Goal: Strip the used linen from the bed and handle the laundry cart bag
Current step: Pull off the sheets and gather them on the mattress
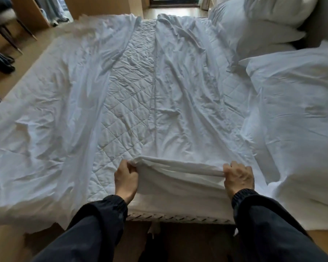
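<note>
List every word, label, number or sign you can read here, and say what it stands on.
No text can be read anywhere in this view.
The sheet: plain white, with no tag or print showing, even at the fold that the left hand and right hand grip.
The quilted mattress pad: stitching only.
The pillows: plain.
The wooden furniture, far left: blurred, no lettering made out.

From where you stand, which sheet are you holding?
On the bed, find the quilted mattress pad strip down the middle. The wrinkled sheet right of it is the one: only its near edge is gripped by left hand and right hand.
</note>
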